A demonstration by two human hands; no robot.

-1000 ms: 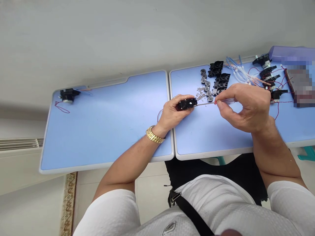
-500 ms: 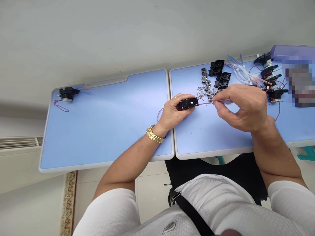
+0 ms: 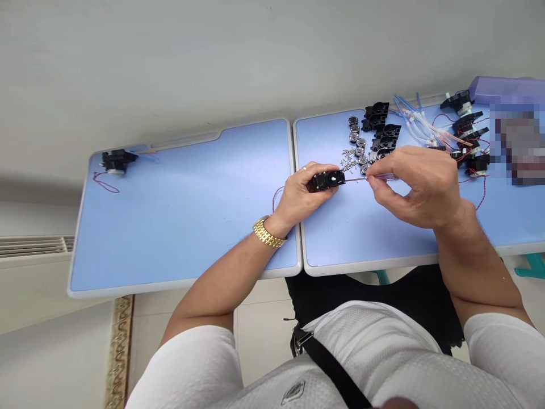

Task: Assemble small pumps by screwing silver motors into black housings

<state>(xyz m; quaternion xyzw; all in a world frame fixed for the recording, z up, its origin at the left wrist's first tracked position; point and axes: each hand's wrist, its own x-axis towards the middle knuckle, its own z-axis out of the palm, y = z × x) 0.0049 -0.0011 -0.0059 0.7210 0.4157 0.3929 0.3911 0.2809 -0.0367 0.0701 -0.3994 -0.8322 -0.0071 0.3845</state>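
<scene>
My left hand [image 3: 300, 196], with a gold watch on its wrist, grips a small black motor housing [image 3: 326, 180] over the seam between two blue tables. My right hand [image 3: 419, 184] pinches a thin screwdriver [image 3: 374, 178] with a clear handle. Its metal shaft points left and its tip meets the right end of the housing. A red wire [image 3: 276, 197] loops out from under my left hand.
Behind my hands lie several loose screws [image 3: 348, 161], round metal discs [image 3: 356, 142] and black housings [image 3: 381, 130]. Clear blue tubes [image 3: 415, 122] and wired black assemblies [image 3: 466, 139] sit at the far right. One more black assembly [image 3: 116, 161] rests on the left table [image 3: 179, 216].
My right hand and the screwdriver have shifted slightly left, bringing the tip closer into the housing. My left hand keeps its grip and has barely moved.
</scene>
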